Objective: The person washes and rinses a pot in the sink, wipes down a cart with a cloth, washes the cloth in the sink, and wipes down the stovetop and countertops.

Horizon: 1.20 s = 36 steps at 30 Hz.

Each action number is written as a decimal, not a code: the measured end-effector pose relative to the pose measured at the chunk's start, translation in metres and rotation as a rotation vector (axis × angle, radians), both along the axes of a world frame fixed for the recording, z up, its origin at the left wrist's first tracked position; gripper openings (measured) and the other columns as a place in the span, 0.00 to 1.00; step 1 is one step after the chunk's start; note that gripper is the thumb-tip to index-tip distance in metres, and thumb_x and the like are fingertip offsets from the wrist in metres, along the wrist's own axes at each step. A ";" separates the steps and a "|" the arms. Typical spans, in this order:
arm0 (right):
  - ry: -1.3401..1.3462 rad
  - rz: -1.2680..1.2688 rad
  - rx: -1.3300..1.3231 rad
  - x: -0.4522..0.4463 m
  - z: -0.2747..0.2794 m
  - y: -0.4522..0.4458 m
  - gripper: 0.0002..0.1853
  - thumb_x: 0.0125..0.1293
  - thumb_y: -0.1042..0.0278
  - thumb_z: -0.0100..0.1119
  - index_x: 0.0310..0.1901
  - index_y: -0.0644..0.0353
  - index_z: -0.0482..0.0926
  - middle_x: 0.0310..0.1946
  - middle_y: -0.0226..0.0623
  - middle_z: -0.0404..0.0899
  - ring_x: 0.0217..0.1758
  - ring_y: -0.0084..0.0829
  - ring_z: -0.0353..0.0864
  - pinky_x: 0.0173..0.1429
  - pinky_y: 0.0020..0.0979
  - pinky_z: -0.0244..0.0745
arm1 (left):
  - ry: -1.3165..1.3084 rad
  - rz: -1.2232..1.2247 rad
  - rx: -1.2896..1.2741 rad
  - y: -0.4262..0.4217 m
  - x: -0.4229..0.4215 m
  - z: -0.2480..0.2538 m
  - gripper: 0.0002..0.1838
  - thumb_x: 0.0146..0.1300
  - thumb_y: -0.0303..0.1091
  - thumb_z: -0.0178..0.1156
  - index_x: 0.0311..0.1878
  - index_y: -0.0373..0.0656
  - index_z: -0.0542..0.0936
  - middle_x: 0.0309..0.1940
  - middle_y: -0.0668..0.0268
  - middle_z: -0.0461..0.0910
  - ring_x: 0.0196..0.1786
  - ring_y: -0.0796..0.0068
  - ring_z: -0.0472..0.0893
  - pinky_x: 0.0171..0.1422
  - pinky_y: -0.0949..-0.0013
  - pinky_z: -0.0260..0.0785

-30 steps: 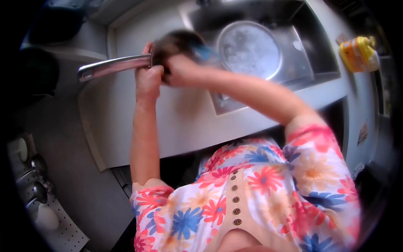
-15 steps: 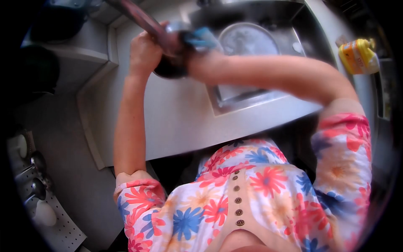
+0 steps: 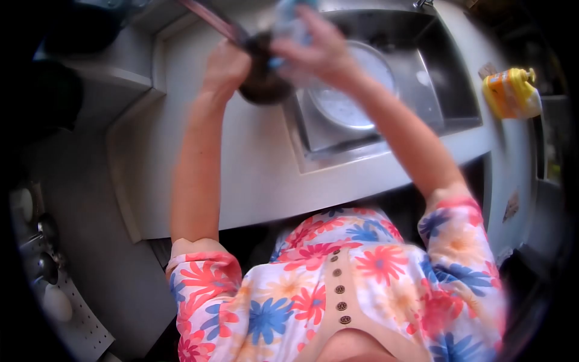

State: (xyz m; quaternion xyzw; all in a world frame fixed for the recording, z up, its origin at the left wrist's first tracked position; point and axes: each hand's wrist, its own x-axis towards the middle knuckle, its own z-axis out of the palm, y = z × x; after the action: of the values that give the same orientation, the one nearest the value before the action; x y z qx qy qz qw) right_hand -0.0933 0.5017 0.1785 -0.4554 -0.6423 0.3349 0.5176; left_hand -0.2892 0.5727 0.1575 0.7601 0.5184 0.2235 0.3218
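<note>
My left hand [image 3: 226,69] is closed on a dark pan [image 3: 265,81] near the base of its long metal handle [image 3: 211,15], which points up and away to the left. The pan is over the counter beside the sink's left edge. My right hand [image 3: 316,51], blurred by motion, is beside the pan's upper right and holds a light blue cloth-like thing [image 3: 292,24]. Behind and below that hand, a round pale metal basin or lid [image 3: 350,102] sits in the sink.
The steel sink [image 3: 443,78] is set into a pale counter [image 3: 205,175]. A yellow bottle [image 3: 509,93] stands on the right ledge. Ladles [image 3: 45,265] and a perforated rack [image 3: 84,314] are at the lower left. A faucet part [image 3: 422,3] shows at the top.
The pan was turned, its handle swinging from pointing left to pointing up-left. My right hand has lifted away from the pan's surface with the blue thing, up and to the right.
</note>
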 end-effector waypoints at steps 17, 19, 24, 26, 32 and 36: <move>-0.106 -0.619 -0.265 -0.035 -0.078 0.021 0.20 0.52 0.53 0.62 0.38 0.60 0.72 0.29 0.44 0.80 0.33 0.44 0.81 0.37 0.40 0.73 | -0.702 0.333 0.177 -0.044 0.046 -0.006 0.18 0.39 0.23 0.57 0.39 0.39 0.82 0.26 0.69 0.78 0.27 0.76 0.74 0.34 0.72 0.68; 0.231 -0.611 -0.465 -0.048 -0.092 0.013 0.19 0.52 0.55 0.61 0.39 0.60 0.73 0.27 0.40 0.80 0.32 0.39 0.81 0.37 0.37 0.72 | -0.565 0.351 0.433 -0.047 0.052 0.000 0.19 0.39 0.24 0.59 0.39 0.43 0.83 0.27 0.65 0.78 0.32 0.70 0.75 0.41 0.68 0.69; 0.802 -0.302 -0.683 -0.065 -0.108 0.000 0.16 0.51 0.62 0.62 0.40 0.61 0.77 0.32 0.33 0.79 0.34 0.30 0.78 0.38 0.31 0.72 | -0.450 0.406 0.707 -0.046 0.063 -0.013 0.21 0.37 0.27 0.63 0.41 0.45 0.82 0.36 0.57 0.75 0.47 0.59 0.70 0.54 0.61 0.63; 0.875 -0.321 -0.670 -0.047 -0.079 -0.005 0.14 0.50 0.69 0.61 0.40 0.62 0.78 0.33 0.34 0.79 0.35 0.30 0.79 0.39 0.30 0.74 | -0.441 0.339 0.680 -0.057 0.065 -0.010 0.21 0.40 0.24 0.63 0.44 0.43 0.79 0.37 0.59 0.75 0.46 0.62 0.72 0.52 0.64 0.65; -0.027 -0.511 -0.424 0.008 -0.092 0.031 0.15 0.44 0.66 0.64 0.35 0.63 0.78 0.28 0.47 0.80 0.37 0.42 0.81 0.43 0.37 0.74 | -0.702 0.118 0.288 -0.058 0.051 -0.010 0.33 0.41 0.11 0.50 0.56 0.40 0.72 0.47 0.65 0.75 0.50 0.75 0.75 0.56 0.75 0.65; -0.624 -0.463 0.229 0.015 -0.028 0.036 0.08 0.47 0.67 0.60 0.29 0.58 0.75 0.25 0.41 0.80 0.33 0.41 0.80 0.33 0.39 0.72 | -0.699 0.128 0.074 -0.054 0.038 0.004 0.29 0.47 0.17 0.53 0.57 0.39 0.72 0.44 0.64 0.79 0.48 0.76 0.77 0.54 0.77 0.66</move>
State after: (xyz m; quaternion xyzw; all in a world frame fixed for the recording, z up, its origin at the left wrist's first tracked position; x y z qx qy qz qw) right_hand -0.0783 0.5378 0.1508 -0.6070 -0.6824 -0.0185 0.4068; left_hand -0.2510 0.5188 0.1611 0.6148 0.4153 0.5083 0.4373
